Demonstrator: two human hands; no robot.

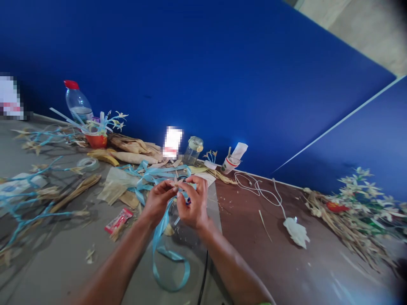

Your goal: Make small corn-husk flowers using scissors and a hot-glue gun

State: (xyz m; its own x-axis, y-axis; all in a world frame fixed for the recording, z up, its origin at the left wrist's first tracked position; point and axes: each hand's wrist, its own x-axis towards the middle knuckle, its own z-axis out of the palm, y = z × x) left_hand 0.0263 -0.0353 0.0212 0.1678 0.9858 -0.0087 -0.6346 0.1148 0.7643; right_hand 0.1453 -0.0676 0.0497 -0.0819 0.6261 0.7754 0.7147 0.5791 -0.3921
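Note:
Close together over the middle of the table, my left hand (159,200) and my right hand (194,204) pinch a small pale flower (176,182) that looks made of dried husk. Its lower part is hidden by my fingers. A light blue ribbon (156,241) trails below my hands and loops on the grey surface. Whether the fingers also grip this ribbon is not clear. Something small and dark blue shows by my right palm, too little of it to name. Behind my hands lies a tangle of more blue ribbon (143,171).
Flower stems wrapped in blue (32,218) spread at the left. Dried husks (135,146), a red bowl (96,140), a bottle (78,101), a jar (193,151) and a cup (229,165) line the blue partition. A white cable (257,188) and a flower bunch (362,207) lie right.

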